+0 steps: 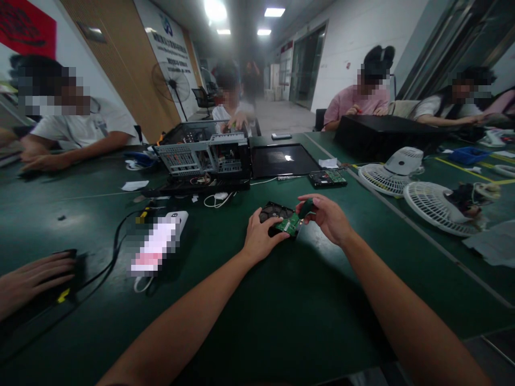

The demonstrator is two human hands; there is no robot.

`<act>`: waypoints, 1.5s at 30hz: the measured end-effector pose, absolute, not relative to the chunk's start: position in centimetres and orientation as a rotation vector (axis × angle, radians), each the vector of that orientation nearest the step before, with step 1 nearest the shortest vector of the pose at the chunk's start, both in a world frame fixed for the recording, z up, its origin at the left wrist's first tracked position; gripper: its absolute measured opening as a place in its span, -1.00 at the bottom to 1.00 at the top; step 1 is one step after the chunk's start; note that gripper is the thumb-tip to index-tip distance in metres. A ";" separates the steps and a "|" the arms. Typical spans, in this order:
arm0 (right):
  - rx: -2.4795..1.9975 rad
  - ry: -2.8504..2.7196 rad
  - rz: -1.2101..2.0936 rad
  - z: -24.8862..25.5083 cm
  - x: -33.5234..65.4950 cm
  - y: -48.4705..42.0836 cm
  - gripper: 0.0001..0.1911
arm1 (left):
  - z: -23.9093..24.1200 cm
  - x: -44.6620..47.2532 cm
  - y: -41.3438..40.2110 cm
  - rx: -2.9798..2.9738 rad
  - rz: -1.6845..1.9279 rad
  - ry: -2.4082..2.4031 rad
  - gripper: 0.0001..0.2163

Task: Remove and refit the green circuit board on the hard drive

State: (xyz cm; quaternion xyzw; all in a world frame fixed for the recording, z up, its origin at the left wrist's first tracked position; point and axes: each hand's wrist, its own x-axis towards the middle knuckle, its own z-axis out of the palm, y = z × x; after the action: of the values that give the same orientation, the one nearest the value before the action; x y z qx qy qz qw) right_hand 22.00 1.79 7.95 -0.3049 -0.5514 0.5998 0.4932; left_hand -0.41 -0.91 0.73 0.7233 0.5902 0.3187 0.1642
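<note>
A hard drive (272,211) lies on the green table in front of me, its underside up, with a green circuit board (287,225) on it. My left hand (259,236) grips the drive's near and left edges, thumb and fingertips pressed around it. In my right hand (328,217) is a screwdriver (307,208) with a dark green handle, pinched in the fingers and tilted toward the board's right edge. Its tip is too small to make out. Beyond my hands lies a second hard drive (328,178) with its circuit board up.
An opened computer case (205,155) and a flat black panel (284,161) stand farther back. A phone (161,244) with a cable lies left; a co-worker's hand (34,281) rests on a dark object there. White fan parts (388,174) sit at right. Several people sit around the table.
</note>
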 end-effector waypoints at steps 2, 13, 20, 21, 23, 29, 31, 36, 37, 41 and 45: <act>-0.760 -1.356 1.431 8.0 22.0 1.7 -0.71 | 0.7 -0.4 -0.9 2.064 0.901 1.681 -0.53; -0.745 -1.295 1.454 7.9 21.6 1.6 -0.77 | 0.7 -0.4 -0.9 2.064 0.906 1.688 -0.53; -0.745 -1.312 1.462 7.9 21.9 1.8 -0.71 | 0.8 -0.3 -1.0 2.057 0.914 1.683 -0.54; -0.761 -1.329 1.448 7.9 21.9 1.8 -0.71 | 0.9 -0.3 -1.0 2.057 0.908 1.684 -0.54; -0.787 -1.354 1.426 8.1 22.1 1.8 -0.69 | 0.8 -0.3 -0.9 2.061 0.900 1.682 -0.53; -0.819 -1.371 1.343 8.1 22.1 1.7 -0.77 | 0.7 -0.4 -0.8 2.066 0.907 1.682 -0.53; -0.800 -1.378 1.356 8.2 22.1 1.6 -0.80 | 0.7 -0.4 -0.9 2.066 0.901 1.684 -0.53; -0.746 -1.356 1.435 8.3 22.0 1.6 -0.78 | 0.8 -0.4 -0.9 2.062 0.903 1.689 -0.53; -0.737 -1.351 1.440 8.3 22.0 1.6 -0.76 | 0.8 -0.4 -0.9 2.060 0.901 1.689 -0.53; -0.709 -1.341 1.442 8.1 22.1 1.7 -0.76 | 0.8 -0.4 -1.0 2.048 0.902 1.692 -0.54; -0.745 -1.322 1.398 8.0 22.1 1.8 -0.78 | 0.9 -0.4 -1.0 2.046 0.896 1.683 -0.54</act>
State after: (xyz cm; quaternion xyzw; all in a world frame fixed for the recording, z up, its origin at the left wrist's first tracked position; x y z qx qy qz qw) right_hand 22.11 1.81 7.97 -0.3099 -0.5498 0.5814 0.5135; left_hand -0.40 -1.01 0.92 0.7208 0.5928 0.3157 0.1715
